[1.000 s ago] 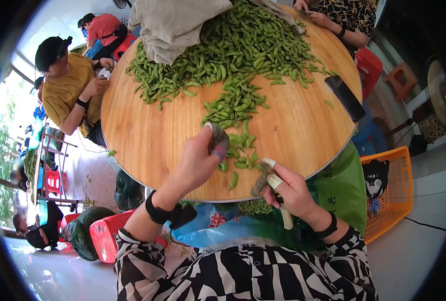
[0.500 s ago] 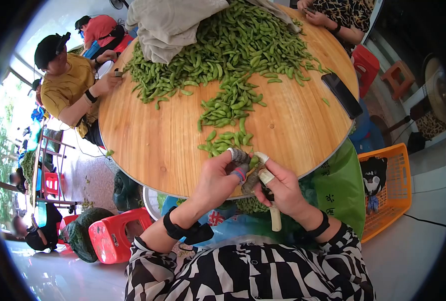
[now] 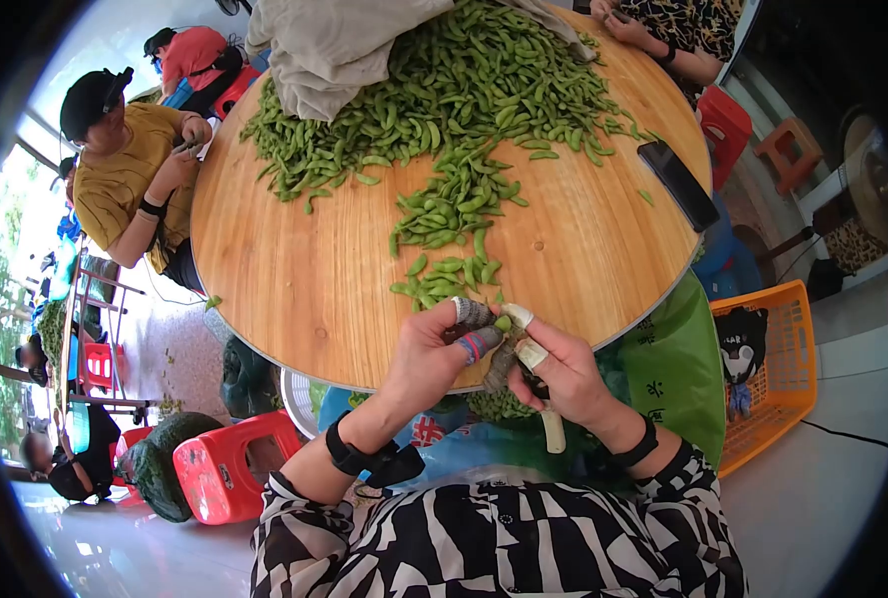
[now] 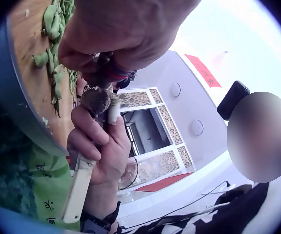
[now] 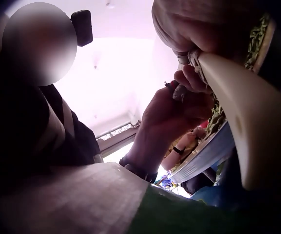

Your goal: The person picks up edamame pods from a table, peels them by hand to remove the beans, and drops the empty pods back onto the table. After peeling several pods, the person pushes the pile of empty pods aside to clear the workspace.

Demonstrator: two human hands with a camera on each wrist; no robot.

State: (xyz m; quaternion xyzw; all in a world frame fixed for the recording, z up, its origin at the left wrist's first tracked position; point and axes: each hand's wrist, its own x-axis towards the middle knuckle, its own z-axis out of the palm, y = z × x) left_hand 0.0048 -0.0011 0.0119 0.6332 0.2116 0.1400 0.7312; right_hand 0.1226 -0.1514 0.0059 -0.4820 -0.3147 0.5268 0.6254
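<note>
Close together at the table's near edge, my two hands meet in the head view. The left hand (image 3: 419, 354), with grey knitted covers on thumb and forefinger, pinches a green soybean pod (image 3: 504, 323). Curled fingers of my right hand (image 3: 573, 384) grip a tool by its cream handle (image 3: 553, 433); its working end is hidden. White wraps (image 3: 532, 353) cover two right fingertips. The handle (image 4: 77, 195) points down below the fist in the left wrist view and looms large in the right wrist view. Loose pods (image 3: 449, 279) lie just beyond the hands.
A big pile of soybean pods (image 3: 464, 90), partly under a beige cloth (image 3: 334, 50), covers the round table's (image 3: 294, 289) far side. A phone (image 3: 678, 184) lies at the right edge. Red stools (image 3: 234, 468), an orange crate (image 3: 783, 389) and other people (image 3: 130, 179) stand around.
My left hand has come from the loose pods down and right to the right hand, bringing a pod. Over the last half second both hands stay together with little movement.
</note>
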